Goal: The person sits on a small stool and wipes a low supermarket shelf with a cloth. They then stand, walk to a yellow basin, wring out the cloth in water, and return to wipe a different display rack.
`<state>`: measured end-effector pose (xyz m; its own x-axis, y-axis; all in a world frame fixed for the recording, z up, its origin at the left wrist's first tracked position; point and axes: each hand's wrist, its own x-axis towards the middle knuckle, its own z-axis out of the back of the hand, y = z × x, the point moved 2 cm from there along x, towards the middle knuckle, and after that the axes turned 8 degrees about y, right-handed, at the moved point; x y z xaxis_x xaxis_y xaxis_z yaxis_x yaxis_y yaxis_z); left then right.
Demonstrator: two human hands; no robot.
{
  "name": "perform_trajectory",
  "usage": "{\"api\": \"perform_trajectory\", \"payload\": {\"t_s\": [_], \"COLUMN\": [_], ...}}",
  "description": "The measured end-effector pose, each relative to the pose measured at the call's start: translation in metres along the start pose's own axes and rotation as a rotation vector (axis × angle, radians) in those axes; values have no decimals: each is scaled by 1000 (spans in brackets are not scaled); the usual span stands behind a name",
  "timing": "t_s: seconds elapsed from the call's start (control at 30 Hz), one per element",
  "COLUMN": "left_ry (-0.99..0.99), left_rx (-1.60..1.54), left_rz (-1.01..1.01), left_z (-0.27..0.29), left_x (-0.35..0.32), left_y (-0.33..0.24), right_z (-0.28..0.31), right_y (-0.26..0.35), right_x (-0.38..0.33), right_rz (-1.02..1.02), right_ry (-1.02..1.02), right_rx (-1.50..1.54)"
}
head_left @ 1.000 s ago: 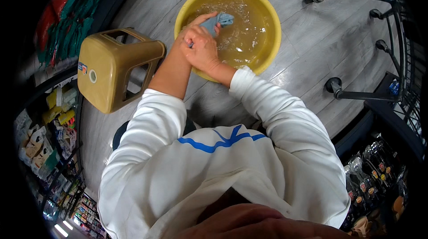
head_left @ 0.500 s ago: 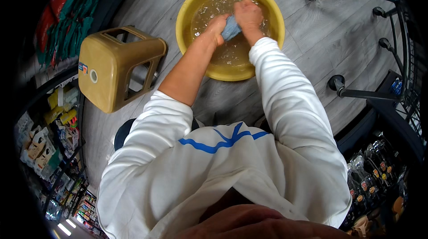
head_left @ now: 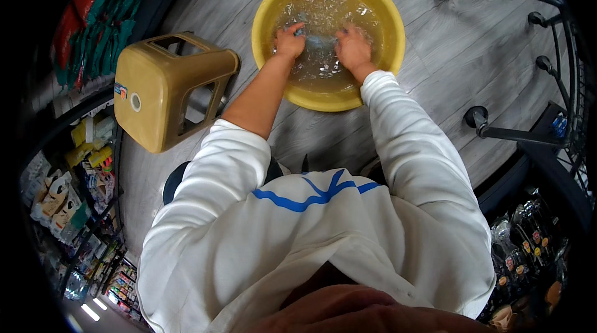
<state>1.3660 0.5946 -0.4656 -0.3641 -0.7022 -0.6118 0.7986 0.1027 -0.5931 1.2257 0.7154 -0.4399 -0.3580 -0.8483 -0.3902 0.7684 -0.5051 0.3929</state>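
Note:
A round yellow basin [head_left: 395,33] of murky water stands on the floor in front of me. Below the rippling surface, a light blue cloth [head_left: 319,41] stretches between my two hands, its outline blurred by the water. My left hand [head_left: 289,41] grips the cloth's left end, where a bit of blue shows by the fingers. On the right end is my right hand [head_left: 352,46], its fingertips dipped under and partly hidden.
A tan plastic stool [head_left: 143,97] lies tipped on its side left of the basin. At the right stands a black wheeled metal rack [head_left: 519,135]. Shelves of packaged goods [head_left: 59,208] line the left, with hanging packets [head_left: 528,240] at lower right.
My hands have moved apart and down into the water. The cloth, bunched above the surface before, is now submerged and spread between them. The view has shifted slightly.

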Motion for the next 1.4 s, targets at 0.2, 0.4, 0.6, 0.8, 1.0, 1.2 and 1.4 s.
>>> {"api": "perform_trajectory", "payload": {"t_s": [0.2,0.4,0.6,0.8,1.0,1.2,1.4], "left_ry": [367,646,721,993,500,307,175], "left_rx": [-859,-1163,-1114,-1547,-1183,-985,-481], "left_rz": [379,232,-309,-486,192,249,92], "left_z": [14,47,36,2,-8,20,34], "left_x": [-36,-41,-36,18,-37,-42,-17], "left_y": [-44,-59,-47,-30,-91,-108,-59], "right_z": [9,46,58,73,73,62,-7], "right_y": [23,137,150,128,44,-10,-14], "right_x": [27,-35,-32,-6,32,26,15], "right_rz": [80,324,277,119,-223,-326,-53], "right_ry": [-57,-323,-545,-601,-421,-286,-221], "right_rx": [782,747,558,543,430,424,76]}}
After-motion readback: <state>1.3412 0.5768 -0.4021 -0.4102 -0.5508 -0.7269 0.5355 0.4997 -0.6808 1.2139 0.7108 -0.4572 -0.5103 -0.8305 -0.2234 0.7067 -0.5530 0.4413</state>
